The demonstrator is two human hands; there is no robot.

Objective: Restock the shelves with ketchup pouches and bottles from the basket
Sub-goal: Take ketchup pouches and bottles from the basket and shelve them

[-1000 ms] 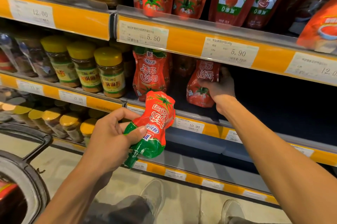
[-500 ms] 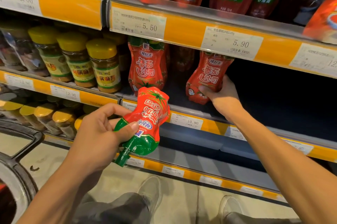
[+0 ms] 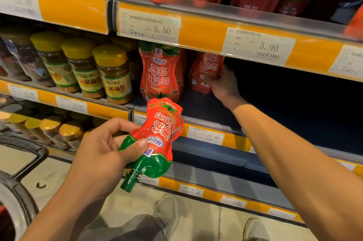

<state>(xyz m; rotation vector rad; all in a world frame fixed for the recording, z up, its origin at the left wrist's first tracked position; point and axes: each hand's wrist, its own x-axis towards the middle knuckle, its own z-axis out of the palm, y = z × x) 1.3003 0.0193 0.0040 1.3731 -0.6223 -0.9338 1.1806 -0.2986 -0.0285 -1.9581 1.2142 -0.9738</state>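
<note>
Right hand grips a ketchup pouch on the shelf, just right of the standing pouch; it should settle upright before release. Left hand holds a spare pouch below, spout down.

Single view, head-worn wide-angle camera. Looks forward and down at shelf front, close range, within arm's reach. Orange price rails run tilted, dropping toward right edge of frame. Lower frame takes in floor and wearer's shoes. No second view, so no overlap.
</note>
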